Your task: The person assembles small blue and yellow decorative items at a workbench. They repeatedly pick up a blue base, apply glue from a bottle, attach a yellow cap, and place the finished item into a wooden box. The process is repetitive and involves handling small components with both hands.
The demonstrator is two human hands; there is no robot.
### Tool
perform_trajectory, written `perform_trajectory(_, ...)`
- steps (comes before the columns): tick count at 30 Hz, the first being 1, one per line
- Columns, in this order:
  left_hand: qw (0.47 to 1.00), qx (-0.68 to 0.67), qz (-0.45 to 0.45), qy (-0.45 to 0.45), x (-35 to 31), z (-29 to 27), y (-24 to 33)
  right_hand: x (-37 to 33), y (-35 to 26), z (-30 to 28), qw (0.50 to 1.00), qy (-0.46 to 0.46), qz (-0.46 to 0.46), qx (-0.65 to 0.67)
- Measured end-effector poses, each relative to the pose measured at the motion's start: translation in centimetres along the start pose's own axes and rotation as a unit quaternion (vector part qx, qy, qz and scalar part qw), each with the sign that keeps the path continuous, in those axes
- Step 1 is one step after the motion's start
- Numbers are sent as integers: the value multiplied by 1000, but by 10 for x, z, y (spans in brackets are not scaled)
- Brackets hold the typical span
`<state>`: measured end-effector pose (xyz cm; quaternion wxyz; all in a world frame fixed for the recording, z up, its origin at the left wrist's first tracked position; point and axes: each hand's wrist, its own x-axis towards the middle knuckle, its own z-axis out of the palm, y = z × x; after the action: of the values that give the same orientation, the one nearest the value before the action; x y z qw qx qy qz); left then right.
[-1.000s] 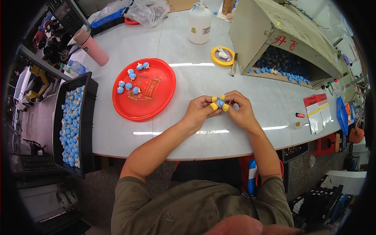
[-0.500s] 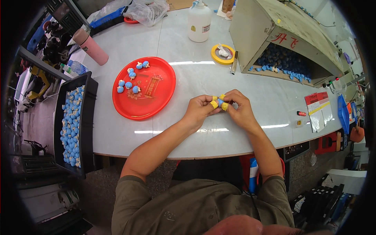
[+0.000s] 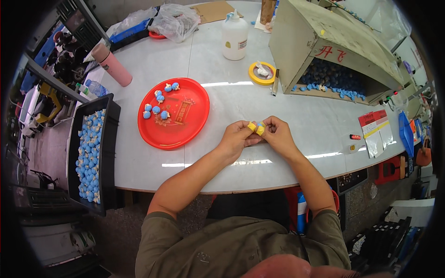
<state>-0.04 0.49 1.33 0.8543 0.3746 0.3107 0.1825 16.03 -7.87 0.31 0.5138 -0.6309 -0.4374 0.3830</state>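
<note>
My left hand (image 3: 236, 138) and my right hand (image 3: 279, 135) meet over the near middle of the table, with yellow wraps on the fingertips. Between them they pinch a small blue piece (image 3: 260, 123), mostly covered by the fingers; its full shape cannot be made out. Left of my hands lies a red round tray (image 3: 194, 121), holding several small blue balls with cream-coloured bits (image 3: 156, 110). Farther left, a long black bin (image 3: 107, 139) is filled with many similar blue pieces (image 3: 89, 157).
A beige box-like cabinet (image 3: 289, 55) with dark blue pieces inside stands at the back right. Before it lie a yellow tape roll (image 3: 253, 74) and a thin knife-like tool (image 3: 275, 82). A white bottle (image 3: 234, 39), a pink flask (image 3: 116, 69) and a red-and-white packet (image 3: 374, 127) also occupy the table.
My fingertips have drawn closer together, covering more of the blue piece. The whole view has shifted slightly, so the table sits lower in the picture. The balls on the tray look unchanged.
</note>
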Motion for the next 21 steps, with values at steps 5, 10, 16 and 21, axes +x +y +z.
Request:
perform_trajectory(5, 999, 21, 35, 21, 1, 0, -4, 2, 8, 7, 1000, 12, -11, -21)
perform_trajectory(10, 999, 33, 38, 23, 3, 4, -5, 0, 13, 13, 998, 55, -1, 3)
perform_trajectory(16, 999, -4, 23, 44, 2, 6, -7, -1, 7, 16, 997, 67, 23, -20)
perform_trajectory(21, 998, 24, 41, 34, 5, 7, -9, -9, 0, 21, 996, 91, -14, -1)
